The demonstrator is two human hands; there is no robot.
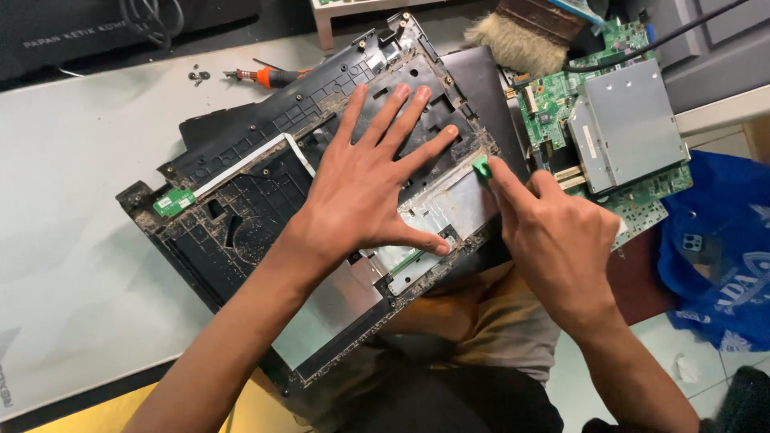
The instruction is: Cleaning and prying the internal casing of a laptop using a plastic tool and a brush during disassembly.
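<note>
A dusty black plastic laptop palmrest shell [265, 172] is pressed flat by the splayed left hand [365, 188], while a small green, seemingly plastic, pry tool [481, 167] is pinched by the right hand [561, 240].

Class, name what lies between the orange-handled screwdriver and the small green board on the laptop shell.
In the head view, only black laptop shell lies between screwdriver and small green board.

Left hand [365, 188]: lying palm down, fingers spread wide, thumb stretching out to the side, pressing flat.
Left forearm: reaching up from the lower left, bare, wrist straight.
Right hand [553, 240]: curling loosely, forefinger and thumb pinching together at their tips, knuckles facing up.
Right forearm: rising from the lower right, bare, wrist bending slightly inward.
</note>
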